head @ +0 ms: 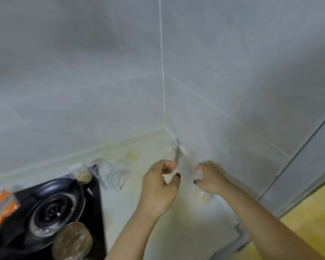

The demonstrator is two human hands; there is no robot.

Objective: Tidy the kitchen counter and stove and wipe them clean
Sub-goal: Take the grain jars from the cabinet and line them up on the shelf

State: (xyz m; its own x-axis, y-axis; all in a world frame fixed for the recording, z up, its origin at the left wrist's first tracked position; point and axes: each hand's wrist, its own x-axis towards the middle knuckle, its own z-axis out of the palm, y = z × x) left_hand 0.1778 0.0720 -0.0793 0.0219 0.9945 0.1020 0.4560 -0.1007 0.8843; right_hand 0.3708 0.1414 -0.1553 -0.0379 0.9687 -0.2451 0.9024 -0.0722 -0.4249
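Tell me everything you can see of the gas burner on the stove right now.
The gas burner sits on the black stove top at lower left. It is round: a dark central cap inside concentric black rings, with a shiny metallic ring around them. Pale crumbs lie on that ring's near side. No flame shows. A jar with a brownish lid overlaps its near edge, and a clear jar of tan contents stands at its far edge. Neither hand touches it.

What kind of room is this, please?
Most likely a home kitchen, seen at a counter corner. A black gas stove with a round burner is set into the pale counter, clear glass jars stand beside it, and grey tiled walls meet behind.
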